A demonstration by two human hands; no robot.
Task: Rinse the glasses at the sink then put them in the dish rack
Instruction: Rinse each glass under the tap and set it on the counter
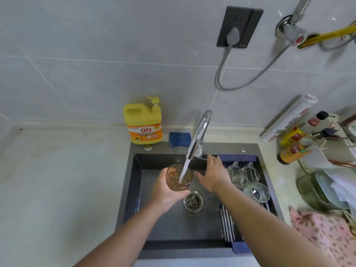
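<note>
My left hand grips a clear glass over the dark sink, holding it upright under the chrome faucet. A stream of water runs from the spout into the glass. My right hand is beside the glass with its fingers spread, reaching toward the faucet's base; it holds nothing. Three clear glasses lie on the roll-up dish rack across the right side of the sink.
A yellow dish soap jug and a blue sponge sit behind the sink. The drain is in the basin's middle. Sauce bottles, a plate rack and a pink cloth crowd the right counter.
</note>
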